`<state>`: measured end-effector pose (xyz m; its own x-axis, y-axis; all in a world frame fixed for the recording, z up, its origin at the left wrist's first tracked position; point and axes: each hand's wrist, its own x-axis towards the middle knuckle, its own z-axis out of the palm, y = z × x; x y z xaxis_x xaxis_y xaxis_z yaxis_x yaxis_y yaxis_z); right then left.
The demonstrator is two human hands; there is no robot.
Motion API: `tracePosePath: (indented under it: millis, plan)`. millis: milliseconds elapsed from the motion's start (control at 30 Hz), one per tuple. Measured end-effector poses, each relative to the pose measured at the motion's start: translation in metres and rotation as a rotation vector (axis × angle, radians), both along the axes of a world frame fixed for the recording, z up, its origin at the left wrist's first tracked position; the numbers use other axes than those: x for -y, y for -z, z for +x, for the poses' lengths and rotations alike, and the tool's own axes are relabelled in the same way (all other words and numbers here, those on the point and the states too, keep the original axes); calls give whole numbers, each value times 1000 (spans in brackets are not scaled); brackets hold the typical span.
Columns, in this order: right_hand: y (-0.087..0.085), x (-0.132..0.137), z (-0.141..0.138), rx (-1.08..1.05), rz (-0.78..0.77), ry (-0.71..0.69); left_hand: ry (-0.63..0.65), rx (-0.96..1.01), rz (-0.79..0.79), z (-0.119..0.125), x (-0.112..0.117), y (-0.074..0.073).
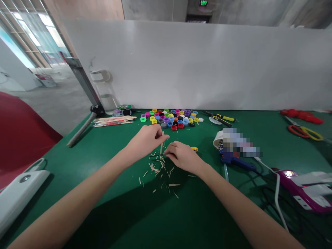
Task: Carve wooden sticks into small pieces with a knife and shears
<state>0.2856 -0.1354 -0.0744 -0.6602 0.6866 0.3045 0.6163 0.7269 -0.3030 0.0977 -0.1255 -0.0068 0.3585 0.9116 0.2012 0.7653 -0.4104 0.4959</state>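
Observation:
My left hand is closed in a pinch on a thin wooden stick, which points down at the table. My right hand is closed around a utility knife; its yellow end shows behind the hand, and the dark blade reaches left across the stick's lower end. Most of the knife handle is hidden by my fingers. Pale wood shavings lie scattered on the green table below both hands, with a larger flat sliver nearer to me.
Colourful bottle caps spread behind my hands. Wooden sticks lie at the back left. Black-and-yellow pliers, a blue glue gun, scissors and a magenta power strip with cords are to the right. A white board stands behind.

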Motion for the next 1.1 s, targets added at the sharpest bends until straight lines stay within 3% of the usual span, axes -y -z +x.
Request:
tracePosePath:
  millis: [400,867,1100]
  plan:
    - [-2,3,-1,32,66,14,20,-12,-14,-2,-1,-2]
    - [-1,-7,-5,73,-109,59,55,-8,-40,6,6,-8]
    - [2,-6,-4,47,-60,48,56,-45,-18,4,7,-7]
